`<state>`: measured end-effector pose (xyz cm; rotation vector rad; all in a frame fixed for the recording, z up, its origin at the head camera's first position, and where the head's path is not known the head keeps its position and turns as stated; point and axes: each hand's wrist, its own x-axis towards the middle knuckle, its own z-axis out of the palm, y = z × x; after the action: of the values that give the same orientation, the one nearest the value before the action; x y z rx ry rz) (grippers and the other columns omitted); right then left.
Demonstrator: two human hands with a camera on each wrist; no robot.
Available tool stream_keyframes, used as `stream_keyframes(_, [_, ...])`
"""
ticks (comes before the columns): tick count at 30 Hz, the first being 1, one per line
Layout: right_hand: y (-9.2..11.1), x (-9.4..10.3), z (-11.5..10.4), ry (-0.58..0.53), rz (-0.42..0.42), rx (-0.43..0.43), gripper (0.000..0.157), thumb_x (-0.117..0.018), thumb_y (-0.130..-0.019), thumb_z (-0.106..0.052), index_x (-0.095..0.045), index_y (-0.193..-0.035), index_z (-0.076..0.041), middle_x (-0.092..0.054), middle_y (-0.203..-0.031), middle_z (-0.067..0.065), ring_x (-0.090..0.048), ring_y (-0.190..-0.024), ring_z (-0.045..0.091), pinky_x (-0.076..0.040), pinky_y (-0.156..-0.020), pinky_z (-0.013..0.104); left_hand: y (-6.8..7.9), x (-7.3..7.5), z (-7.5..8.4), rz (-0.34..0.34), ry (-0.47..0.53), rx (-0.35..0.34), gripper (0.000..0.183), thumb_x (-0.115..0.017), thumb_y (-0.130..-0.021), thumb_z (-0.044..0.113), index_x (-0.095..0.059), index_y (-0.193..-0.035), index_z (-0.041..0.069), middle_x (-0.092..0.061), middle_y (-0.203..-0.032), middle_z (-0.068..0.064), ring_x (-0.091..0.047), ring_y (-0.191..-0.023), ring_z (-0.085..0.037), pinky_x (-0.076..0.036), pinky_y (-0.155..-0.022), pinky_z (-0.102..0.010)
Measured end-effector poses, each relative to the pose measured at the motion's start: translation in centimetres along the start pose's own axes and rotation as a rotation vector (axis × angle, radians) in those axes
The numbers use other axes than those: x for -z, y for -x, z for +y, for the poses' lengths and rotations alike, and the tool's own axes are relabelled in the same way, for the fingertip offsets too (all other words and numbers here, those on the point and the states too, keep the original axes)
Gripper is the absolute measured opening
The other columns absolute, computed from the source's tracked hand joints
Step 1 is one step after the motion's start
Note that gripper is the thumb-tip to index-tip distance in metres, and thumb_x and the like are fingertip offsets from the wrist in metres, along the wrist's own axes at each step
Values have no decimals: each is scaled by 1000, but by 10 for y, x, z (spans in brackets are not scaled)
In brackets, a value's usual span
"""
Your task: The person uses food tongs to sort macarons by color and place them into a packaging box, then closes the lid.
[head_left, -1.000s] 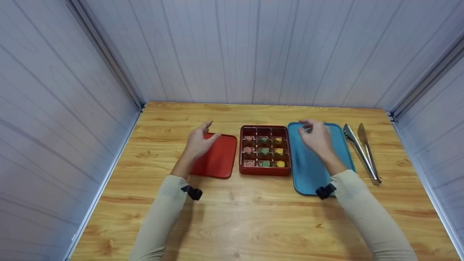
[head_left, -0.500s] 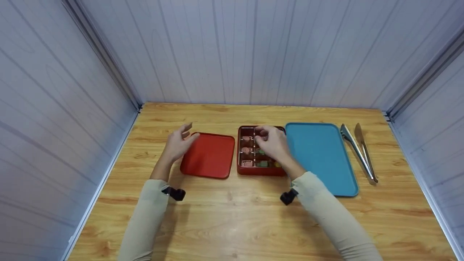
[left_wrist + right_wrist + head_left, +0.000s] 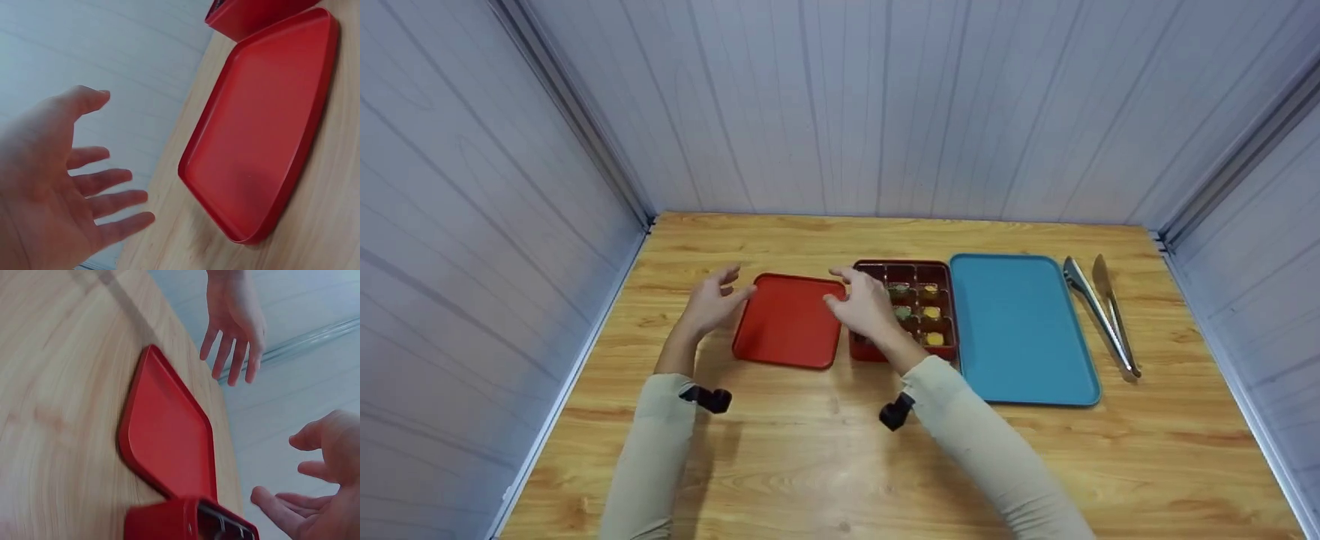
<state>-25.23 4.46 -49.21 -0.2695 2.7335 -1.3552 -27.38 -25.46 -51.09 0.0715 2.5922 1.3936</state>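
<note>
A red square lid or shallow tray with a raised rim (image 3: 791, 322) lies flat, rim up, on the wooden table. My left hand (image 3: 712, 306) hovers off its left side, fingers spread apart and holding nothing, as the left wrist view confirms. My right hand (image 3: 867, 304) is above the left part of a dark red box (image 3: 954, 330), near the lid's right edge. Its thumb and fingers are parted and grip nothing. Clear dividers split the box into compartments. Green pieces (image 3: 902, 312) and yellow pieces (image 3: 932, 312) sit in two columns; the left column is hidden by my right hand.
A blue rectangular tray (image 3: 1024, 330) lies right of the box, close against it. Farther right are metal tongs (image 3: 1099, 311) with spread arms. Pale panelled walls (image 3: 840, 112) enclose the table's back and sides.
My right hand has moved left from over the blue tray, across the box, to its left side. My left hand has drawn left, away from the red lid, uncovering it.
</note>
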Motion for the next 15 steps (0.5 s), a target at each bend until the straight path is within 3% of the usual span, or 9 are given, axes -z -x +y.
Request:
stream_keyframes(1, [-2, -3, -1, -15, -26, -20, 56, -74, -105, -19, -64, -160, -12, -67, -161, 19, -72, -134, 38, -53, -123, 57, -1, 0, 1, -11, 6, 11, 77, -65, -114, 32, -33, -174, -5, -36, -178, -36, -41, -164, -57, -41, -136, -63])
stream_keyframes(2, [-12, -13, 12, -34, -48, -22, 60, -76, -105, -24, -61, -162, -13, -64, -165, 16, -66, -144, 37, -51, -127, 55, -1, -1, 1, -23, 13, 22, 78, -65, -115, 32, -32, -174, -5, -35, -179, -36, -40, -164, -56, -40, -136, -63])
stream_keyframes(4, [-16, -20, 10, -56, -98, -64, 66, -76, -105, -26, -56, -167, -13, -57, -173, 14, -51, -162, 36, -47, -133, 54, -1, -2, 1, -47, 36, 46, 80, -64, -115, 34, -29, -175, -6, -33, -180, -36, -38, -166, -55, -39, -137, -63])
stream_keyframes(8, [-19, -34, 6, -80, -172, -117, 76, -77, -106, -29, -46, -172, -11, -49, -178, 15, -45, -167, 36, -43, -136, 52, -1, -5, -3, -78, 55, 92, 82, -61, -116, 36, -24, -176, -6, -28, -182, -36, -33, -169, -55, -36, -139, -63])
stream_keyframes(9, [-11, -31, -9, -82, -186, -149, 76, -76, -106, -25, -43, -173, -9, -46, -179, 19, -43, -168, 39, -41, -137, 56, -1, -5, -4, -79, 53, 99, 82, -61, -116, 36, -24, -176, -7, -28, -182, -36, -32, -169, -55, -35, -139, -64])
stream_keyframes(11, [-12, -37, -12, -110, -199, -178, 80, -76, -106, -24, -39, -175, -8, -42, -180, 23, -40, -168, 41, -39, -138, 57, -1, -7, -5, -80, 52, 116, 82, -61, -116, 35, -24, -176, -6, -27, -182, -36, -30, -170, -55, -34, -139, -64])
stream_keyframes(15, [-28, -62, 8, -114, -195, -236, 86, -78, -104, -27, -35, -177, -14, -33, -183, 27, -28, -174, 44, -32, -141, 60, -1, -9, -7, -90, 56, 135, 82, -61, -116, 34, -22, -176, -6, -26, -182, -37, -27, -171, -53, -32, -140, -65])
